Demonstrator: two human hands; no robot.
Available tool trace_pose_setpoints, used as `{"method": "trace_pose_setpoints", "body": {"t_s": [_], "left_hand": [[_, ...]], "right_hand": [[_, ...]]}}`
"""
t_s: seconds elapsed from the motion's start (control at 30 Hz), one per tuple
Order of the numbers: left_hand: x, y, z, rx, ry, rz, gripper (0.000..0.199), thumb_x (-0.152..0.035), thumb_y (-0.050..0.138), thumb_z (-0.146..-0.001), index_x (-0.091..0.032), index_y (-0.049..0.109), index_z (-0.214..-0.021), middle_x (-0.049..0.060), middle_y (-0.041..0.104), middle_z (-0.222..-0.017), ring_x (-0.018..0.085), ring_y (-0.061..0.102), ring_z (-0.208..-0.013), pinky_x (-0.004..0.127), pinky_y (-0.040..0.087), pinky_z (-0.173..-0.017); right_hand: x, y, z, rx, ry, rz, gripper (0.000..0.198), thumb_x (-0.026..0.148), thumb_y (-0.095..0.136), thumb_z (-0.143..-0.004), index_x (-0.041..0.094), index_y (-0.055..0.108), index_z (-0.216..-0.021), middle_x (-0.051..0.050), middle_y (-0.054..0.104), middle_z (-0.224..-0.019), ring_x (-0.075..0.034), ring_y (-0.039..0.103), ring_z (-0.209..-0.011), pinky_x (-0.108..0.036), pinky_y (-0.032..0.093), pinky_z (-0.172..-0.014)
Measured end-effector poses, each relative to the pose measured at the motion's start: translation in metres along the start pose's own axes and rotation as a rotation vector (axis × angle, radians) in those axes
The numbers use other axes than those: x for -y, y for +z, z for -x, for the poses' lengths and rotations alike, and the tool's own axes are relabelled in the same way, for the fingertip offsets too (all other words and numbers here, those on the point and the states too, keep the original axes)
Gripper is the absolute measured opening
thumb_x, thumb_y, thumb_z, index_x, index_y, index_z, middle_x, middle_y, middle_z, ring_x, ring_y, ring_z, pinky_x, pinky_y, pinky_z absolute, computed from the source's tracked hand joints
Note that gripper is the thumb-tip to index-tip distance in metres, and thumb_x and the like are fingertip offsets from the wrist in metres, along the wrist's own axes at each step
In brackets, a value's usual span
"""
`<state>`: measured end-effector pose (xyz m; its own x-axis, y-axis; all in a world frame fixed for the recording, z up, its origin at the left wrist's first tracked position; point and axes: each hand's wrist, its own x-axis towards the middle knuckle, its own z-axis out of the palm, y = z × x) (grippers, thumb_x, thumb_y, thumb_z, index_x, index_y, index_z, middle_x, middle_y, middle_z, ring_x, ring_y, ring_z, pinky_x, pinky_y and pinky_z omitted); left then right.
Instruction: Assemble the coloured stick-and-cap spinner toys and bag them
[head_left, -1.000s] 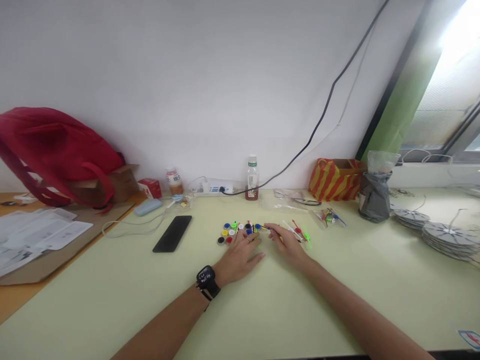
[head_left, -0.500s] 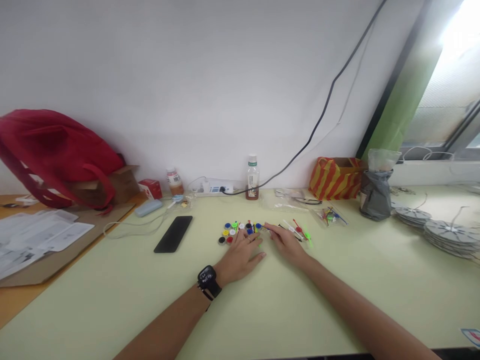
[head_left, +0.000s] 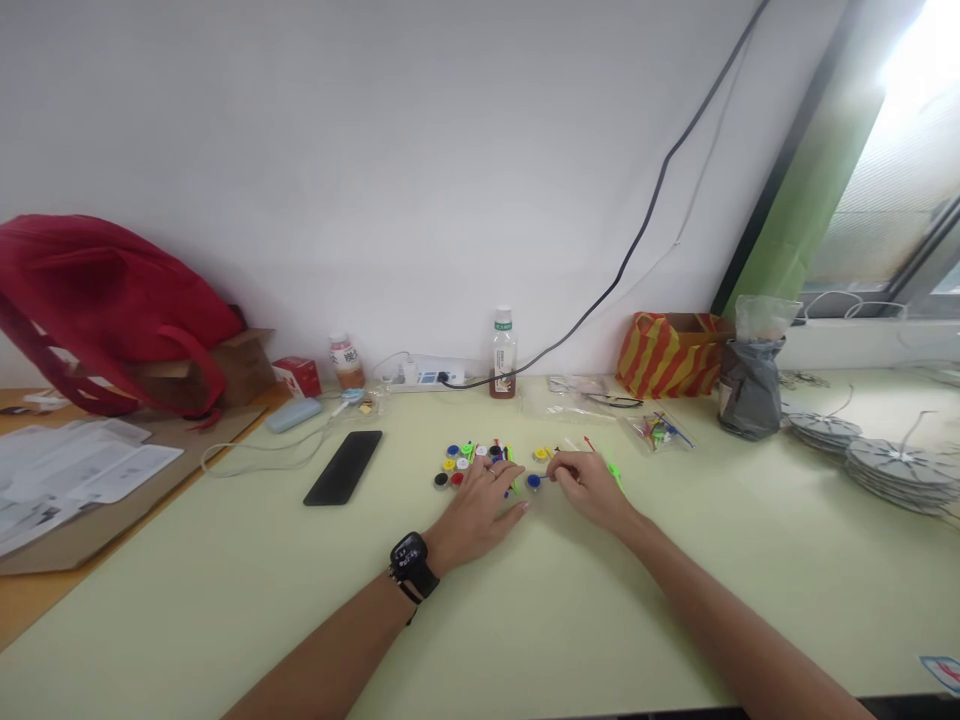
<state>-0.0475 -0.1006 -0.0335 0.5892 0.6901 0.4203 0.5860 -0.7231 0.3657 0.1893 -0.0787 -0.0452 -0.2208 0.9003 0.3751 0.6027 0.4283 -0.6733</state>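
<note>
Blue piece between two hands at the bench

Just below the middle of the frame, a person works over a pale green tabletop (head_left: 480, 640). The right hand (head_left: 594, 488) has its thumb and forefinger drawn together, pinching what looks like the thin stem of a small blue piece (head_left: 533, 481); the other fingers are curled in. The piece's round head lies between the two hands, just beside the left one.

The left hand (head_left: 478, 508), with a black watch (head_left: 409, 551) at its wrist, rests palm down with fingers loosely spread over a cluster of coloured pieces — whether it grips any, I can't tell. A yellow piece (head_left: 541, 454) lies just above the blue one, and a bright green piece (head_left: 615, 474) shows beyond the right knuckles.

I'd judge the step in hand to be handling one piece apart from the cluster. The next move, to my eye, calls for a light, steady pinch on that stem — and enough care to leave the neighbouring yellow head undisturbed.
</note>
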Motion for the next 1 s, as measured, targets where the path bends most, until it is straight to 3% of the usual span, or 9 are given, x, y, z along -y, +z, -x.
{"method": "trace_pose_setpoints", "body": {"t_s": [0.2, 0.33, 0.47, 0.67, 0.77, 0.93, 1.0], "left_hand": [[-0.008, 0.001, -0.001, 0.03, 0.043, 0.037, 0.021, -0.035, 0.064, -0.095, -0.03, 0.07, -0.115, 0.005, 0.067, -0.122, 0.028, 0.052, -0.117, 0.052, 0.038, -0.109], [-0.007, 0.003, -0.001, 0.043, 0.022, 0.112, 0.011, -0.032, 0.069, -0.092, -0.029, 0.072, -0.102, 0.003, 0.07, -0.111, 0.027, 0.055, -0.111, 0.05, 0.038, -0.108], [0.0, 0.006, -0.002, -0.017, -0.102, 0.258, 0.016, -0.036, 0.072, -0.088, -0.025, 0.069, -0.099, 0.004, 0.069, -0.101, 0.023, 0.06, -0.099, 0.04, 0.049, -0.091], [0.002, 0.009, -0.008, -0.076, -0.195, 0.544, 0.027, -0.039, 0.069, -0.091, -0.019, 0.072, -0.109, 0.004, 0.072, -0.087, 0.017, 0.064, -0.075, 0.03, 0.052, -0.068], [0.002, 0.011, -0.009, -0.098, -0.241, 0.655, 0.027, -0.039, 0.072, -0.089, -0.017, 0.074, -0.106, 0.006, 0.074, -0.091, 0.018, 0.068, -0.079, 0.031, 0.057, -0.073], [0.007, 0.015, -0.009, -0.164, -0.284, 0.754, 0.037, -0.037, 0.079, -0.084, -0.017, 0.072, -0.113, 0.009, 0.076, -0.102, 0.02, 0.072, -0.09, 0.038, 0.06, -0.088], [0.009, 0.017, -0.01, -0.187, -0.288, 0.775, 0.039, -0.036, 0.08, -0.083, -0.016, 0.07, -0.115, 0.01, 0.076, -0.106, 0.021, 0.072, -0.093, 0.039, 0.06, -0.09]], "right_hand": [[0.013, -0.011, 0.008, 0.205, -0.005, -0.163, 0.025, 0.011, 0.047, -0.077, 0.019, 0.071, -0.071, -0.002, 0.071, -0.07, -0.016, 0.058, -0.06, -0.026, 0.043, -0.057], [0.02, -0.015, 0.01, 0.25, -0.037, -0.231, 0.017, 0.014, 0.056, -0.078, 0.02, 0.073, -0.076, -0.003, 0.073, -0.076, -0.018, 0.063, -0.069, -0.027, 0.048, -0.062], [0.021, -0.017, 0.009, 0.266, -0.045, -0.308, 0.015, 0.028, 0.063, -0.088, 0.02, 0.076, -0.091, -0.006, 0.075, -0.089, -0.02, 0.067, -0.081, -0.03, 0.053, -0.071], [0.017, -0.016, 0.006, 0.244, -0.042, -0.321, 0.029, 0.044, 0.057, -0.097, 0.021, 0.075, -0.101, -0.006, 0.068, -0.093, -0.019, 0.063, -0.082, -0.03, 0.051, -0.069], [0.016, -0.014, 0.006, 0.239, -0.057, -0.286, 0.028, 0.046, 0.062, -0.094, 0.022, 0.076, -0.098, -0.007, 0.067, -0.093, -0.02, 0.063, -0.088, -0.031, 0.05, -0.074], [0.019, -0.012, 0.007, 0.258, 0.007, -0.423, 0.031, 0.05, 0.065, -0.091, 0.019, 0.07, -0.089, -0.002, 0.063, -0.079, -0.016, 0.057, -0.072, -0.029, 0.047, -0.066], [0.022, -0.012, 0.008, 0.255, 0.054, -0.512, 0.035, 0.053, 0.065, -0.091, 0.019, 0.069, -0.095, -0.001, 0.06, -0.076, -0.014, 0.054, -0.068, -0.027, 0.046, -0.063]]}}
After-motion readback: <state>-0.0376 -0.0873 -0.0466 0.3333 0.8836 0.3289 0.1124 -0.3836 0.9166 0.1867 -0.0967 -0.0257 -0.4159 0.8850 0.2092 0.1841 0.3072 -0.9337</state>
